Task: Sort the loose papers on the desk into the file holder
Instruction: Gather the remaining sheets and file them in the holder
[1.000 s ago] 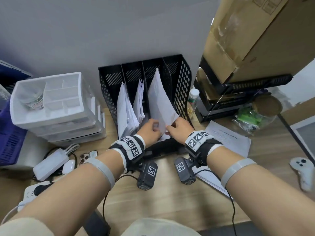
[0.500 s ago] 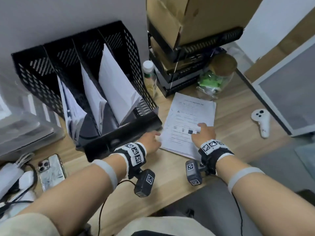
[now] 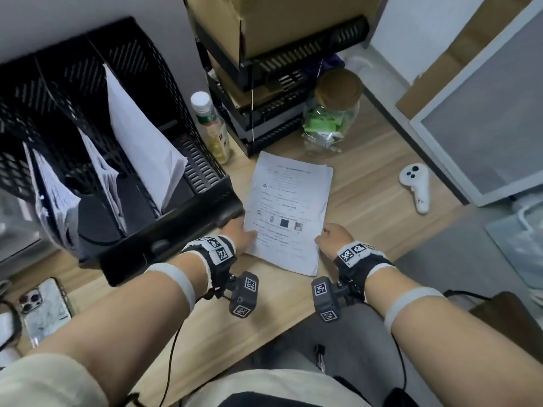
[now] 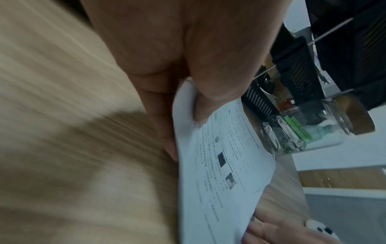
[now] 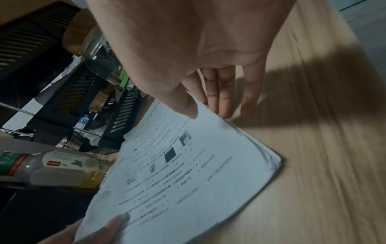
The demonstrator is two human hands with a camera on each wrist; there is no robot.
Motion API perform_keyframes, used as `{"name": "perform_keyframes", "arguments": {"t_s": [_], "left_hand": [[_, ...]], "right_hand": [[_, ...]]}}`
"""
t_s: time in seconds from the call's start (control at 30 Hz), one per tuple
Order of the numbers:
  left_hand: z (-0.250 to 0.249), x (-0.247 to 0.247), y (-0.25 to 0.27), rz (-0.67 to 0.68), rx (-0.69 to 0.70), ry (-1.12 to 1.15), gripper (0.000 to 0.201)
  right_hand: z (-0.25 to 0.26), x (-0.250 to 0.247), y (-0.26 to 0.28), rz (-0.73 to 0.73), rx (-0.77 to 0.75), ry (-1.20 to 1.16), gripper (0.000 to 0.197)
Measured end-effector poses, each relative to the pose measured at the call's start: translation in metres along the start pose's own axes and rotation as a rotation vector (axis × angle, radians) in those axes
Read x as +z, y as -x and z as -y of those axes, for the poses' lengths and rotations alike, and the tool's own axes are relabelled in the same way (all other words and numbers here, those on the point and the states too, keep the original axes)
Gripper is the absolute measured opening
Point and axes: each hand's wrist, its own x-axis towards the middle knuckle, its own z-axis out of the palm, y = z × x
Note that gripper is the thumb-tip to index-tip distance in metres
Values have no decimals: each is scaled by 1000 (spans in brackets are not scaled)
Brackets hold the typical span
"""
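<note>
A stack of printed papers [image 3: 289, 212] lies on the wooden desk, right of the black mesh file holder [image 3: 164, 245]. The holder's compartments hold several white sheets [image 3: 141, 142]. My left hand [image 3: 245, 232] pinches the stack's left edge; in the left wrist view the thumb [image 4: 200, 105] is on top of the stack [image 4: 225, 181] and the fingers are under it. My right hand [image 3: 329, 235] takes the right edge, with its thumb [image 5: 185, 105] on the stack [image 5: 188, 181] and its fingers [image 5: 221, 102] along and under the raised edge.
A small bottle [image 3: 210, 124] stands between the holder and black stacked trays [image 3: 279, 113] carrying a cardboard box. A cork-lidded glass jar [image 3: 332, 113] sits behind the stack. A white controller [image 3: 415, 186] lies at right, a phone [image 3: 44, 306] at left.
Both hands left the holder and came down to the stack on the desk. The right hand slid from the sheet's top to its right edge; the left hand took the left edge.
</note>
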Motion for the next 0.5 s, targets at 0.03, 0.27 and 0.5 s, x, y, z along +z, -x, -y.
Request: {"name": "perform_keyframes", "arguments": {"t_s": [0.03,0.27,0.5], "left_hand": [[-3,0,4,-4,20,0,37],[-46,-17,55,1,314,7,32],[-76,-54,98,-112,705,-257,48]], "right_hand": [[0,-2,0,-17,13,17,39],[72,-41,51,112,-156,-323,87],[145,-78,72,164,-98,-601,49]]}}
